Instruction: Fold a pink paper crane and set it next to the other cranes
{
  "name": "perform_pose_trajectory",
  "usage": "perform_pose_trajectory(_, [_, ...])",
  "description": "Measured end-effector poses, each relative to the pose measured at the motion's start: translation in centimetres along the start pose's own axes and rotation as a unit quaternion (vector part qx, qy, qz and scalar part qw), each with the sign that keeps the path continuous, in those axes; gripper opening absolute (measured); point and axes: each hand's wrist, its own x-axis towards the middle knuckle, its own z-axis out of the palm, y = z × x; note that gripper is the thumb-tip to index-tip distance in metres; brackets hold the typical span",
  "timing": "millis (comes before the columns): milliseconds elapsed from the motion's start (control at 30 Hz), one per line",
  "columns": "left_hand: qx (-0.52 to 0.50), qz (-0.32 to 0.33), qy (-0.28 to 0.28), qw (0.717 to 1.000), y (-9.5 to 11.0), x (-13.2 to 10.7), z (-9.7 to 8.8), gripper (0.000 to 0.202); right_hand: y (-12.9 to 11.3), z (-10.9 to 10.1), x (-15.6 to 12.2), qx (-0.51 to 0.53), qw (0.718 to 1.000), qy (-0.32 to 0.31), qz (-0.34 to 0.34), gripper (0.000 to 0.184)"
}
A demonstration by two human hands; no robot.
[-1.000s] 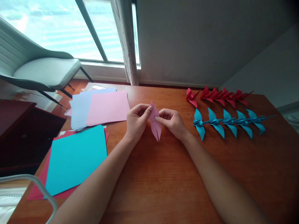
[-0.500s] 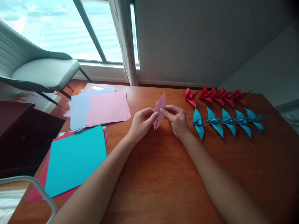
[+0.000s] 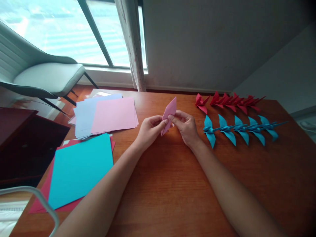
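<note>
A narrow folded pink paper piece (image 3: 170, 112) is held above the middle of the wooden table (image 3: 172, 191), tilted with its upper tip leaning right. My left hand (image 3: 149, 130) pinches its lower left edge with thumb and fingers closed. My right hand (image 3: 187, 126) pinches it from the right side, fingers curled on the paper. Both forearms reach in from the bottom edge.
Flat sheets lie at the left: a pink sheet (image 3: 113, 113) on pale blue ones (image 3: 82, 115), and a cyan sheet (image 3: 80, 169) on red ones. At the right stand rows of red folded cranes (image 3: 229, 100) and blue folded cranes (image 3: 238, 130). A grey chair (image 3: 46, 74) stands by the window.
The pink piece was turned from pointing down towards me to pointing up and right, and lifted slightly. Both hands shifted their pinch to its lower part.
</note>
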Motion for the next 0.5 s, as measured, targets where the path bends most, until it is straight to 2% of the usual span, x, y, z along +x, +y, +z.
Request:
perform_pose_trajectory(167, [0.027,0.0,0.036,0.999,0.12,-0.12,0.25,0.028,-0.14,-0.15,0.01,-0.036,0.991,0.113,-0.053,0.029])
perform_pose_trajectory(367, [0.076,0.024,0.035,0.996,0.05,-0.33,0.64,0.028,-0.16,-0.32,0.2,-0.043,0.989,0.123,-0.067,0.024])
perform_pose_trajectory(500, [0.114,0.046,0.039,0.992,-0.34,-0.37,0.68,0.028,0.16,-0.45,0.48,-0.001,0.99,0.13,-0.051,0.023])
